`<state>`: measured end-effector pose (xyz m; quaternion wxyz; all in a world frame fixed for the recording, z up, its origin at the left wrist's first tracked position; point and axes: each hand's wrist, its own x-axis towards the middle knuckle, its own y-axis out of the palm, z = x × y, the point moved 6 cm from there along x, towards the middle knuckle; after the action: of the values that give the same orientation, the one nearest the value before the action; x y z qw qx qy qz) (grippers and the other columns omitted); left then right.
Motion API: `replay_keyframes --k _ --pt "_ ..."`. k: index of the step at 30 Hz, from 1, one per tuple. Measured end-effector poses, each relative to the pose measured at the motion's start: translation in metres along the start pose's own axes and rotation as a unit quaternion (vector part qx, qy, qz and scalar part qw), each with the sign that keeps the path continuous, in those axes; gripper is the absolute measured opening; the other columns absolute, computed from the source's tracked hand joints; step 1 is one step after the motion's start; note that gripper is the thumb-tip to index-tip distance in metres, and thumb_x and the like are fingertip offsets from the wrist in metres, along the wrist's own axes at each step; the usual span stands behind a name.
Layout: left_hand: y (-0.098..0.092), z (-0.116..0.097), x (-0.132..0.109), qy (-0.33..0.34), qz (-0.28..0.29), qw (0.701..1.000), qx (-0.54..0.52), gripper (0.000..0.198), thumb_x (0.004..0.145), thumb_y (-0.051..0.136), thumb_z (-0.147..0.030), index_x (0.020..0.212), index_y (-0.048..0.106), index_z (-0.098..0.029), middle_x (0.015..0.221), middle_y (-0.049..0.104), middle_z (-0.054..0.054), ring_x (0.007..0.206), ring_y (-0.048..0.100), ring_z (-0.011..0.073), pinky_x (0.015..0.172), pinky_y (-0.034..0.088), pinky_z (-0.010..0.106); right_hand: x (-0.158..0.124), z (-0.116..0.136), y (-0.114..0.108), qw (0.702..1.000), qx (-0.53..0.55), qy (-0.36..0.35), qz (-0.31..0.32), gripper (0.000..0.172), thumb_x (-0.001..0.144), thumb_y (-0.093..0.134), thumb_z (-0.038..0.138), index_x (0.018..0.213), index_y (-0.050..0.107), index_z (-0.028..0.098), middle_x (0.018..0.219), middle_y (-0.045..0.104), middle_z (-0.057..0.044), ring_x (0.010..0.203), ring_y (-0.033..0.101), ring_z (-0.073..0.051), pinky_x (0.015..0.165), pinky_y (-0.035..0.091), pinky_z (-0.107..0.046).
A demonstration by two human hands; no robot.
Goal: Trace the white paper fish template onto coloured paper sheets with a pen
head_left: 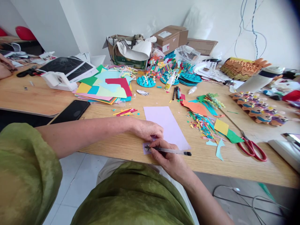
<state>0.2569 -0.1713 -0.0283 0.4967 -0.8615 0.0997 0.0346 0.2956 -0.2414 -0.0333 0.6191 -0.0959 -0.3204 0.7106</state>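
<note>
A sheet of light purple paper [168, 125] lies at the table's front edge. My right hand [172, 159] is closed round a gel pen [174, 151] with a clear barrel and a black end, its tip pointing left. By the tip is a small dark patterned shape [147, 148] on purple paper; whether it is drawn or a loose piece I cannot tell. My left hand [148, 129] rests on the paper's left side, fingers curled down just above the pen tip. What those fingers press or pinch is hidden.
Red-handled scissors [252, 148] and paper scraps [205, 125] lie to the right. A phone [72, 111] and stacked coloured paper [105, 90] are at left. Behind stand a glue bottle [170, 82], markers [177, 93] and blue crafts [189, 78]. Another person's hand [7, 65] shows far left.
</note>
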Motion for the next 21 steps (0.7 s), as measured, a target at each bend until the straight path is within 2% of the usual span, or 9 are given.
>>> replay_keyframes --k 13,17,21 --pt "0.0015 0.0034 -0.0007 -0.004 0.000 1.000 -0.011 0.018 0.071 0.057 0.002 0.068 0.058 -0.016 0.086 0.054 0.002 0.087 0.051 0.0130 0.078 0.038 0.018 -0.0002 -0.0014 -0.0007 1.000 -0.020 0.011 -0.006 0.007 0.081 0.047 0.016 0.080 0.054 0.018 0.067 0.061 -0.001 0.058 0.053 -0.012 0.054 0.039 -0.022" --pt "0.0007 0.0041 -0.0005 -0.013 0.000 1.000 -0.008 0.016 0.073 0.057 -0.001 0.075 0.058 -0.017 0.087 0.054 0.002 0.087 0.051 0.0133 0.078 0.038 0.019 -0.0010 -0.0023 -0.0022 0.999 0.025 0.026 -0.022 0.007 0.081 0.048 0.018 0.077 0.054 0.018 0.067 0.060 -0.001 0.058 0.052 -0.011 0.054 0.039 -0.022" --pt "0.0007 0.0027 0.0000 -0.007 0.004 1.000 -0.004 0.017 0.073 0.056 0.000 0.078 0.059 -0.016 0.089 0.055 0.003 0.089 0.051 0.0141 0.081 0.038 0.020 -0.0016 -0.0008 -0.0001 0.999 0.028 0.023 -0.008 0.007 0.080 0.048 0.016 0.078 0.055 0.018 0.068 0.060 -0.001 0.060 0.052 -0.011 0.055 0.040 -0.022"
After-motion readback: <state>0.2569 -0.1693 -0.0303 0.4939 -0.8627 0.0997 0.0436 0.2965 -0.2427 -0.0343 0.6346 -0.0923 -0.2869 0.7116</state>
